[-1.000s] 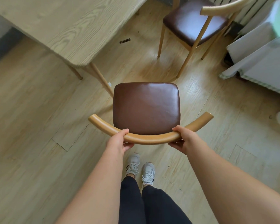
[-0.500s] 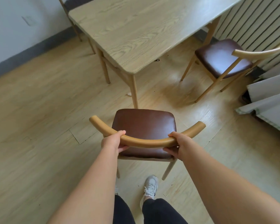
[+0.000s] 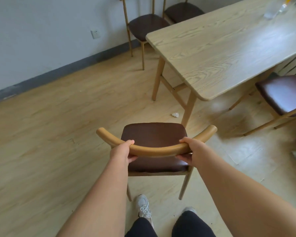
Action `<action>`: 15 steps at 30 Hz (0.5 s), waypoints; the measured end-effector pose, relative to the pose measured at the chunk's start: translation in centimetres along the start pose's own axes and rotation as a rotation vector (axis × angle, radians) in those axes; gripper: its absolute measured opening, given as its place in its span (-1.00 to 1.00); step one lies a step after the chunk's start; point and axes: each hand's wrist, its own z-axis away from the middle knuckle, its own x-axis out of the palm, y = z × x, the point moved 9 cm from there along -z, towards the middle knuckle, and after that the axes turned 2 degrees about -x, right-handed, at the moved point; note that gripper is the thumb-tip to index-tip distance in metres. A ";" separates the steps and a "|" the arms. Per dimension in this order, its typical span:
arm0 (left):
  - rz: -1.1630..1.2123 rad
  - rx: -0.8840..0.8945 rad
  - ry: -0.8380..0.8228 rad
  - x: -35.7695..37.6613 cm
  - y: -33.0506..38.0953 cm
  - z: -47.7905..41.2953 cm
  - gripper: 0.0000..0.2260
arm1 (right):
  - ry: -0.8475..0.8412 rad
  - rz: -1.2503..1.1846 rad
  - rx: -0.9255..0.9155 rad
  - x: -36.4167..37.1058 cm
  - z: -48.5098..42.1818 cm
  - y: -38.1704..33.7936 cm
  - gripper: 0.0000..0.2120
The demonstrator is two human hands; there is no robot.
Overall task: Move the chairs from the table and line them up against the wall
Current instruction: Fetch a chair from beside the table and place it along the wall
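Wooden floor [image 3: 41, 134] by the table [image 3: 220, 53]: a person is holding a chair [image 3: 154, 139].

Left hand [image 3: 121, 152] and right hand [image 3: 192, 151] are clenching its curved backrest [image 3: 154, 150], thumbs on top, fingers underneath.

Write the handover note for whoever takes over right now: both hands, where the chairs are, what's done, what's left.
Left hand and right hand: both gripping the curved backrest of the held chair, which is clear of the wooden table.
Two chairs stand by the white wall, beyond the table's far end.
One chair sits at the table's right side.
Left: take the held chair to the wall beside those two, then fetch the right-side chair.
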 end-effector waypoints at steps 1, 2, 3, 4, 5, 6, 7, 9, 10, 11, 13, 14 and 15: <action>0.014 0.003 0.011 -1.1 1.2 -0.3 -0.41 | -0.008 0.015 -0.001 1.7 0.2 -0.4 -0.58; 0.025 0.008 0.016 -2.1 2.4 -0.6 -0.40 | -0.021 0.025 -0.004 3.4 0.4 -0.9 -0.57; 0.032 0.009 0.018 -2.5 3.0 -0.8 -0.39 | -0.031 0.027 -0.012 4.4 0.6 -1.3 -0.57; 0.045 0.016 0.019 -3.5 4.4 -1.2 -0.38 | -0.051 0.036 -0.024 6.4 0.7 -2.0 -0.57; 0.053 0.026 0.019 -4.2 5.5 -1.6 -0.37 | -0.063 0.042 -0.034 7.8 0.8 -2.6 -0.58; 0.058 0.034 0.028 -4.7 6.6 -1.9 -0.36 | -0.069 0.043 -0.045 9.1 0.9 -3.2 -0.58; 0.065 0.043 0.037 -5.4 8.1 -2.4 -0.36 | -0.081 0.049 -0.057 10.7 1.0 -4.1 -0.59; 0.079 0.064 0.053 -6.1 10.4 -3.2 -0.37 | -0.098 0.052 -0.073 13.1 1.1 -5.8 -0.59; 0.089 0.072 0.057 -6.2 11.8 -3.8 -0.37 | -0.109 0.055 -0.076 14.4 1.0 -6.8 -0.58; 0.100 0.080 0.057 -6.3 13.1 -4.4 -0.37 | -0.117 0.057 -0.080 15.6 0.8 -7.8 -0.57; 0.118 0.098 0.054 -5.9 15.8 -5.4 -0.37 | -0.134 0.056 -0.092 17.9 0.4 -10.2 -0.56; 0.122 0.104 0.052 -5.6 17.3 -6.0 -0.38 | -0.142 0.059 -0.096 19.0 0.1 -11.5 -0.56; 0.122 0.110 0.053 -5.4 18.5 -6.5 -0.38 | -0.147 0.060 -0.095 19.9 -0.3 -12.7 -0.56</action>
